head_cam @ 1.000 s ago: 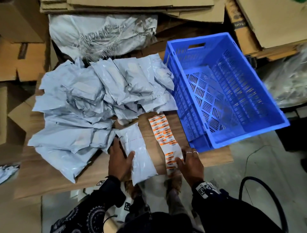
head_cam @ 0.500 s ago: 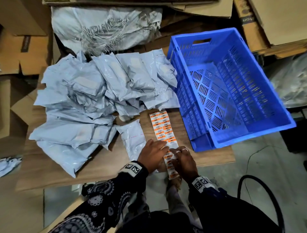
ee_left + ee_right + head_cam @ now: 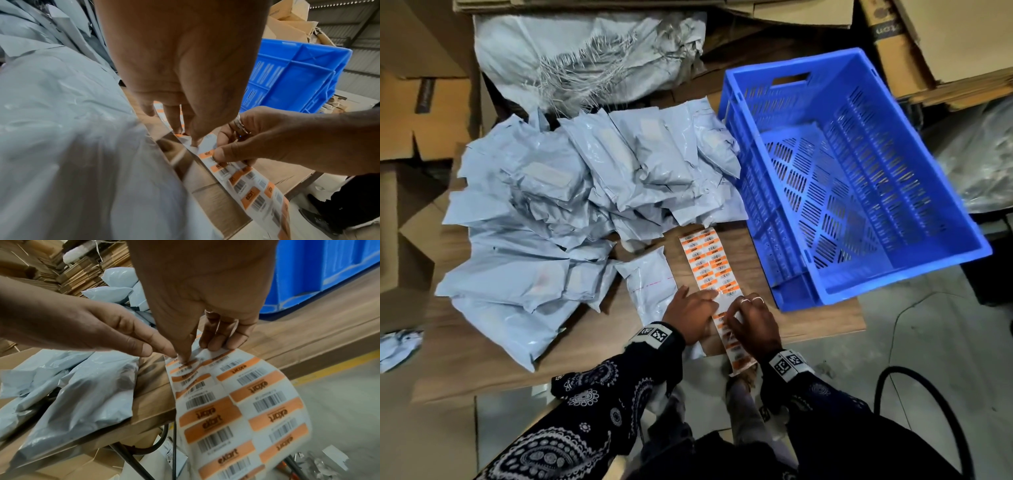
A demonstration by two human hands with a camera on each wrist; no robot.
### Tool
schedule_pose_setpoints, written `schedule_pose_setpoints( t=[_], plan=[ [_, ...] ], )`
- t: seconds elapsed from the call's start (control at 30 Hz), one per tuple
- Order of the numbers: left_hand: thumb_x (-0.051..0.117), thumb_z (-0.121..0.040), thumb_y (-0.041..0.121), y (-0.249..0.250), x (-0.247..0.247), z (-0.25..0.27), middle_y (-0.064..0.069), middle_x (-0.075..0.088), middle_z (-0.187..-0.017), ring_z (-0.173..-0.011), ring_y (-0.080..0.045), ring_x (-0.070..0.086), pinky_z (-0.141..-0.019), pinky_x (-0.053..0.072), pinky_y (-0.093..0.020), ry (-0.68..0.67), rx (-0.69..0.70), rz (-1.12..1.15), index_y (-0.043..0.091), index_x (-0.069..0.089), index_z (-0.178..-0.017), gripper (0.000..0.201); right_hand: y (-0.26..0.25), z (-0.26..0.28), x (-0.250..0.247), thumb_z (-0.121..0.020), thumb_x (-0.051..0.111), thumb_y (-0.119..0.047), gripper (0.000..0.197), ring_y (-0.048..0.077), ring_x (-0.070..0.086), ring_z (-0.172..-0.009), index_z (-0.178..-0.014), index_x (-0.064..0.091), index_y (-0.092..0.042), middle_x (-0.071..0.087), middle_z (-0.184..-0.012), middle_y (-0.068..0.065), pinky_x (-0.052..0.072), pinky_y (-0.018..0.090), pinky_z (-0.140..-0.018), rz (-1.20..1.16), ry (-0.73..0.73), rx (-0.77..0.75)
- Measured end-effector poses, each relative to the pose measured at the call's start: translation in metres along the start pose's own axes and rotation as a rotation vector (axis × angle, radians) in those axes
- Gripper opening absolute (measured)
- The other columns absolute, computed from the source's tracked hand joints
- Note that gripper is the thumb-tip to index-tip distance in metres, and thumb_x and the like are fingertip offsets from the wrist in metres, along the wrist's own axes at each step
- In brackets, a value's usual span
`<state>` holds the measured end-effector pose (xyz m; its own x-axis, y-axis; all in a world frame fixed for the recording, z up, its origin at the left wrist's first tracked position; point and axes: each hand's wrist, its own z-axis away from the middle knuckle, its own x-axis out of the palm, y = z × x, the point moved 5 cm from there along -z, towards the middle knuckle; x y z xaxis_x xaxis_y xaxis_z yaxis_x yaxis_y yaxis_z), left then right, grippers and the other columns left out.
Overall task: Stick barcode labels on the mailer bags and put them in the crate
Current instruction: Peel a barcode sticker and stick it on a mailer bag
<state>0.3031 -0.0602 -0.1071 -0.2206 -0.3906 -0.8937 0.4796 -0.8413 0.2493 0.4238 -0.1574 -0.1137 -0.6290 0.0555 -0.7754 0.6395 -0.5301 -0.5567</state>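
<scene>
With the empty blue crate beyond your right hand and the mailer bag under your left wrist, keep your left hand's straight fingers flat on the label strip while your right pinches one barcode label, peeling slowly.

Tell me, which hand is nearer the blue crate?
Right. The right hand sits just beside the crate's near corner, picking at the label strip; the left hand lies farther off.

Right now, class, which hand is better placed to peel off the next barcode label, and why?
The right hand: its thumb and fingers already pinch a label on the label strip, while the left hand only presses the strip flat with straight fingers.
</scene>
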Motion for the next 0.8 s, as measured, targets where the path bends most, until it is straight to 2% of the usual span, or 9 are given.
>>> schedule_pose_setpoints(
  t=[0.13, 0.27, 0.37, 0.43, 0.5, 0.57, 0.63, 0.7, 0.8],
  plan=[
    [0.050, -0.090, 0.022, 0.000, -0.011, -0.003, 0.000, 0.054, -0.147, -0.132, -0.019, 0.052, -0.107, 0.028, -0.041, 0.065, 0.021, 0.069, 0.019, 0.065, -0.121, 0.035, 0.002, -0.002, 0.001, -0.089, 0.067, -0.033, 0.024, 0.025, 0.058, -0.105, -0.112, 0.066, -0.025, 0.062, -0.111, 0.003, 0.049, 0.039, -0.086, 0.034, -0.033, -0.009],
    [0.063, -0.077, 0.014, -0.002, -0.023, -0.002, -0.018, 0.062, -0.131, -0.115, -0.039, 0.063, -0.096, 0.050, -0.046, 0.273, -0.003, 0.183, 0.010, 0.066, -0.126, 0.049, -0.001, -0.003, 0.002, -0.089, 0.066, -0.029, 0.009, 0.026, 0.058, -0.101, -0.096, 0.069, -0.025, 0.060, -0.104, 0.003, 0.049, 0.039, -0.082, 0.041, -0.017, -0.017],
    [0.069, -0.087, 0.030, -0.015, -0.020, -0.005, -0.023, 0.042, -0.149, -0.129, -0.039, 0.049, -0.106, 0.044, -0.046, 0.236, -0.237, 0.244, 0.014, 0.035, -0.155, 0.077, 0.000, -0.002, 0.000, -0.089, 0.066, -0.025, 0.004, 0.026, 0.059, -0.098, -0.092, 0.067, -0.022, 0.061, -0.100, 0.003, 0.050, 0.041, -0.083, -0.047, 0.010, 0.003],
    [0.067, -0.088, 0.042, -0.023, -0.022, -0.010, -0.018, 0.042, -0.144, -0.123, -0.037, 0.051, -0.101, 0.045, -0.045, 0.219, -0.363, 0.308, 0.018, 0.016, -0.160, 0.091, 0.003, 0.001, -0.001, -0.089, 0.065, -0.024, 0.004, 0.024, 0.059, -0.095, -0.091, 0.065, -0.020, 0.061, -0.097, 0.002, 0.051, 0.042, -0.082, -0.119, 0.041, -0.023],
    [0.067, -0.089, 0.044, -0.026, -0.028, -0.016, -0.015, 0.049, -0.136, -0.120, -0.037, 0.053, -0.098, 0.045, -0.048, 0.208, -0.432, 0.336, 0.023, 0.009, -0.160, 0.094, 0.005, 0.006, -0.002, -0.088, 0.062, -0.027, 0.008, 0.023, 0.059, -0.093, -0.090, 0.064, -0.020, 0.061, -0.096, 0.000, 0.051, 0.042, -0.081, -0.159, 0.059, -0.065],
    [0.065, -0.092, 0.039, -0.028, -0.033, -0.022, -0.013, 0.052, -0.134, -0.122, -0.036, 0.051, -0.101, 0.039, -0.048, 0.159, -0.487, 0.351, 0.030, 0.015, -0.159, 0.084, 0.006, 0.008, -0.003, -0.088, 0.060, -0.027, 0.010, 0.022, 0.060, -0.092, -0.092, 0.065, -0.019, 0.061, -0.097, 0.000, 0.052, 0.042, -0.082, -0.176, 0.050, -0.066],
    [0.065, -0.094, 0.031, -0.032, -0.034, -0.028, -0.010, 0.051, -0.134, -0.124, -0.033, 0.051, -0.106, 0.035, -0.045, 0.144, -0.522, 0.466, 0.033, 0.039, -0.149, 0.061, 0.006, 0.009, -0.006, -0.090, 0.060, -0.026, 0.009, 0.021, 0.060, -0.092, -0.094, 0.063, -0.019, 0.062, -0.097, -0.001, 0.052, 0.041, -0.082, -0.188, 0.039, -0.047],
    [0.067, -0.092, 0.018, -0.037, -0.034, -0.034, -0.008, 0.051, -0.133, -0.123, -0.028, 0.054, -0.108, 0.038, -0.040, 0.211, -0.520, 0.663, 0.027, 0.061, -0.130, 0.039, 0.002, 0.007, -0.011, -0.092, 0.056, -0.028, 0.010, 0.023, 0.062, -0.089, -0.095, 0.060, -0.019, 0.064, -0.094, 0.000, 0.050, 0.038, -0.079, -0.202, 0.038, -0.035],
    [0.069, -0.088, 0.003, -0.039, -0.033, -0.040, -0.007, 0.052, -0.126, -0.117, -0.026, 0.059, -0.104, 0.045, -0.033, 0.272, -0.468, 0.762, 0.016, 0.069, -0.121, 0.035, -0.002, 0.002, -0.016, -0.099, 0.055, -0.028, 0.009, 0.026, 0.065, -0.089, -0.094, 0.048, -0.026, 0.068, -0.095, 0.002, 0.052, 0.038, -0.079, -0.245, 0.003, 0.058]
  ],
)
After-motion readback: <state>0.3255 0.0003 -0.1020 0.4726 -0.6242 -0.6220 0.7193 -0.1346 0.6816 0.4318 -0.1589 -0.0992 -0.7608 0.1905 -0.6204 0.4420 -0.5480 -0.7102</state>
